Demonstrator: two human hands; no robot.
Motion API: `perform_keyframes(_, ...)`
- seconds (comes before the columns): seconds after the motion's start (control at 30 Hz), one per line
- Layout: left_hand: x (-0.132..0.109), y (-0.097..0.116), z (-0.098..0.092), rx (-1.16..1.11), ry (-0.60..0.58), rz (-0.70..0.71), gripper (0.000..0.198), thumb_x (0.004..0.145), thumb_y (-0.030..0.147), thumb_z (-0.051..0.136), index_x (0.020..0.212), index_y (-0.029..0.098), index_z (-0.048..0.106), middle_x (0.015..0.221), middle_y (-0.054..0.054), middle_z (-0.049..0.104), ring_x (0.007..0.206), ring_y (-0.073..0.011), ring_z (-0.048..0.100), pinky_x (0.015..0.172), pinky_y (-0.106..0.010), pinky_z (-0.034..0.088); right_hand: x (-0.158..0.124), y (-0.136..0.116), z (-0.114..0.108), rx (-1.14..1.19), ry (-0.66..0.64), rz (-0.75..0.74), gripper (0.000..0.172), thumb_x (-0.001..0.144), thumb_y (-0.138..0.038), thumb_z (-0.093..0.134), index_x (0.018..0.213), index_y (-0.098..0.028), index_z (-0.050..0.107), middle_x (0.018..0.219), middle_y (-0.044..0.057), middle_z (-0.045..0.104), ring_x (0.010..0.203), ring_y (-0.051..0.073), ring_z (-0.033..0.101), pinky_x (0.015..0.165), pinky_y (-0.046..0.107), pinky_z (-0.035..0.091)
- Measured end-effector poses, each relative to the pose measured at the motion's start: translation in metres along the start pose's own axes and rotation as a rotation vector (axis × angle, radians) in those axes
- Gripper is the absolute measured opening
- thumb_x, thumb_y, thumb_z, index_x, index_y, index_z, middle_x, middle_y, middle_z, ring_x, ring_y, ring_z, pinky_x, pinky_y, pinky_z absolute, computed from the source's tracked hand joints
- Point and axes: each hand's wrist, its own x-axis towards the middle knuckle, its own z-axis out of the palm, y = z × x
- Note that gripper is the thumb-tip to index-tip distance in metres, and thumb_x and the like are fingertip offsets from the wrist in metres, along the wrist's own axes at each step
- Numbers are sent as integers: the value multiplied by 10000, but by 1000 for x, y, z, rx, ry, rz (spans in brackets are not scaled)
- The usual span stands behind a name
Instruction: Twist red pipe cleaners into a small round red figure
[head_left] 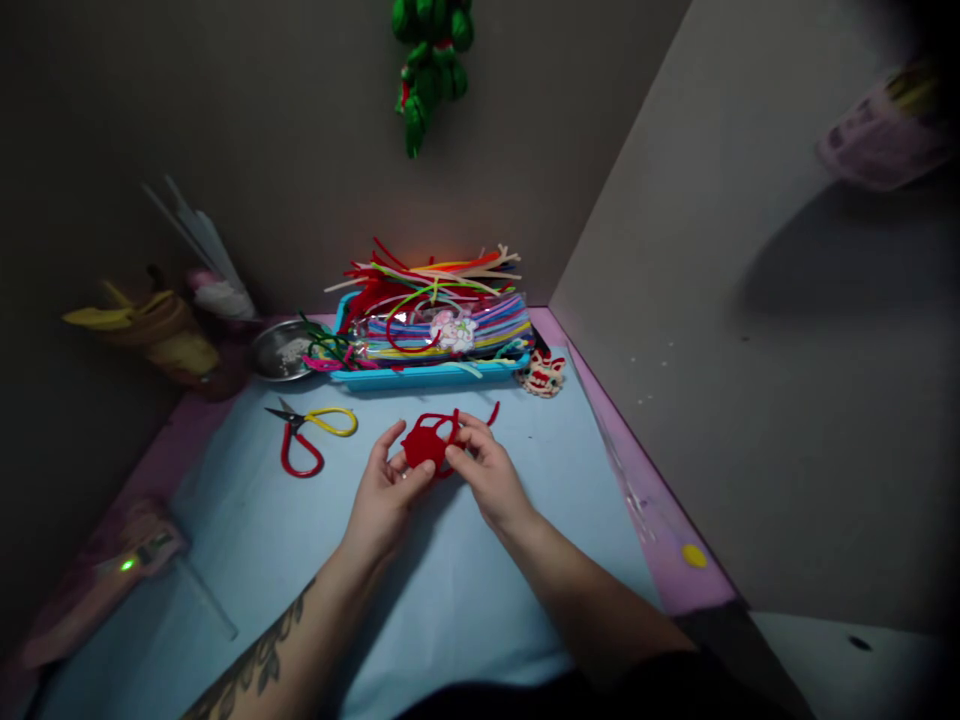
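Note:
A small red fuzzy piece (424,446), with looped strands at its right and top, is held between both hands above the light blue cloth (450,600). My left hand (387,490) grips its left side, thumb pressed on its lower front. On the right side, my right hand (491,470) pinches the red loops between thumb and fingers. One loose red end sticks out beyond my right fingers. Scissors (295,422) with one red and one yellow handle lie spread on the cloth, left of my hands.
Behind the hands, a blue tray (435,377) holds colourful fuzzy stems. A metal bowl (281,352) of small white bits and a lion-face piece (543,374) flank it. At left lies a pink glue gun (112,580) with a green light. Green ornaments (429,70) hang on the wall.

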Motion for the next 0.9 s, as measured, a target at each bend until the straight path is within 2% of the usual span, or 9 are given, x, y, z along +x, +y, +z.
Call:
perform_keyframes(0.07, 1, 1, 0, -22, 42, -8, 793, 578, 179, 858, 1260, 237, 459, 930, -17, 722, 763, -137, 680, 731, -269, 524, -1, 0, 1, 10, 47, 5, 202, 764, -349, 667, 929, -243, 620, 1252, 63, 579, 1233, 234, 497, 1054, 411, 352)
perform_keyframes(0.1, 1, 1, 0, -31, 59, -10, 772, 580, 177, 856, 1244, 239, 467, 920, -10, 720, 747, -133, 677, 714, -265, 526, -2, -1, 1, -10, 75, -3, 200, 762, -350, 673, 923, -243, 619, 1257, 63, 574, 1235, 236, 495, 1058, 416, 345)
perform_keyframes(0.2, 2, 2, -1, -44, 86, 22, 732, 587, 172, 849, 1214, 236, 476, 891, 0, 715, 721, -127, 670, 678, -254, 524, -5, -4, 2, -133, 110, -39, 118, 757, -333, 688, 758, -223, 647, 1233, 72, 561, 1223, 245, 500, 1081, 408, 316)
perform_keyframes(0.33, 3, -2, -3, -25, 65, 83, 724, 609, 179, 838, 1223, 222, 456, 954, -24, 719, 768, -131, 679, 709, -257, 526, -7, -3, 5, -140, 96, -30, 111, 731, -313, 710, 800, -228, 696, 1167, 71, 567, 1169, 241, 533, 1055, 380, 348)
perform_keyframes(0.43, 3, -5, -4, 8, 54, 88, 734, 627, 198, 830, 1247, 212, 437, 963, -28, 715, 781, -133, 681, 712, -252, 526, -7, 0, 6, -113, 84, -16, 108, 723, -307, 719, 721, -212, 669, 1207, 75, 551, 1205, 251, 515, 1060, 385, 334)
perform_keyframes(0.53, 2, -7, -5, 48, 48, 92, 731, 641, 212, 823, 1259, 211, 432, 936, -18, 710, 733, -123, 672, 660, -232, 519, -8, 2, 7, -95, 68, -10, 156, 733, -315, 714, 665, -204, 628, 1264, 80, 531, 1240, 257, 493, 1073, 393, 313)
perform_keyframes(0.73, 3, -7, -5, 123, 36, 95, 758, 658, 241, 813, 1297, 195, 407, 920, -47, 711, 686, -125, 652, 543, -193, 466, -8, 4, 6, -20, 13, -27, 140, 763, -321, 698, 708, -212, 630, 1365, 89, 483, 1324, 255, 430, 1100, 397, 289)
perform_keyframes(0.9, 3, -6, -3, 90, 28, 66, 790, 633, 237, 826, 1298, 177, 405, 863, -33, 704, 622, -101, 618, 523, -181, 443, -9, 3, 3, -21, -29, -58, 182, 780, -298, 680, 671, -206, 566, 1438, 86, 424, 1340, 253, 414, 1080, 399, 308)
